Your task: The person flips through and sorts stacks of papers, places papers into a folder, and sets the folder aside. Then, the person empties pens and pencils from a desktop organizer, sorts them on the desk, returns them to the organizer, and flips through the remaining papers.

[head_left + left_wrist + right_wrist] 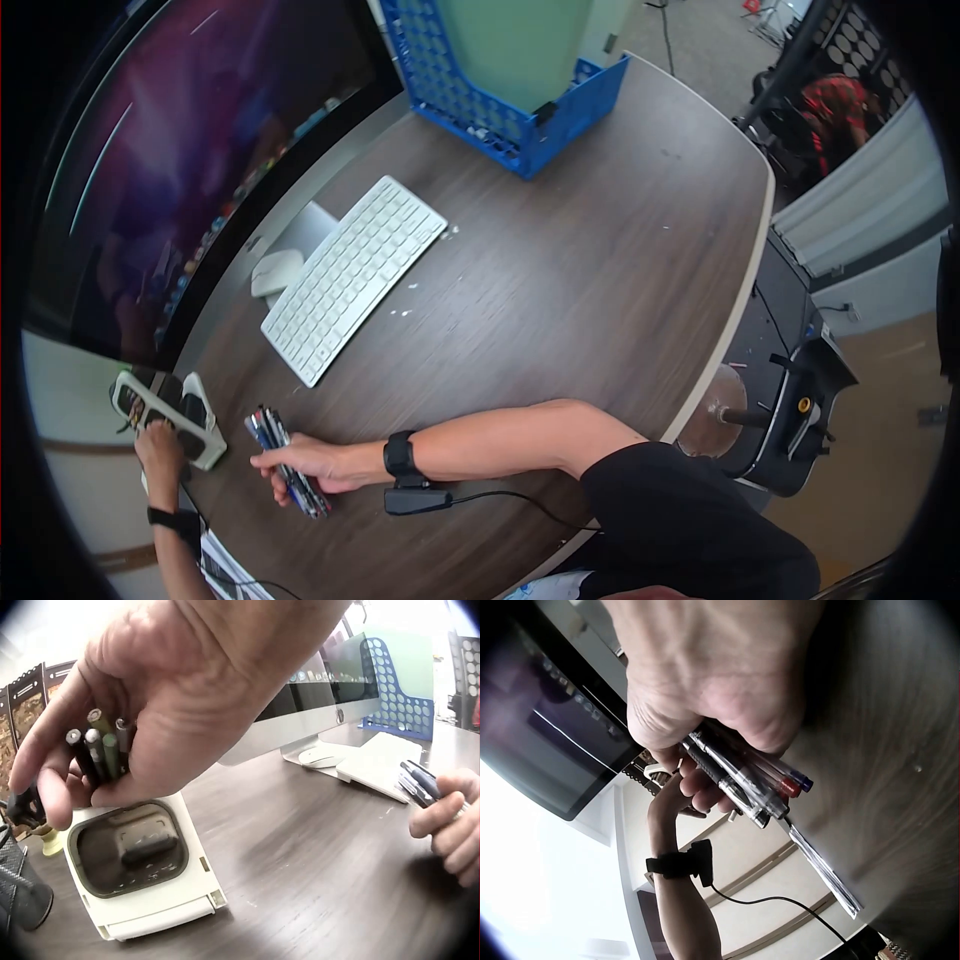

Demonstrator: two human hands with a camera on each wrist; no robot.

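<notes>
My left hand [160,455] is at the far left of the desk, over a cream box [161,915] with a dark, rounded window. In the left wrist view its fingers curl round several slim black and green pens [112,755], their round ends facing the camera. Nearer the middle, my right hand [318,463] grips a bundle of pens [272,430] a little above the desk. Red and blue ends of that bundle show in the right wrist view, beside clear-barrelled and black pens [731,780].
Behind the hands stand a large monitor [235,150], a white keyboard [355,280] and a mouse [277,272]. A blue perforated file rack [525,140] is at the far end. Left of the cream box is a black mesh cup [30,900]. Papers [230,570] lie at the near left.
</notes>
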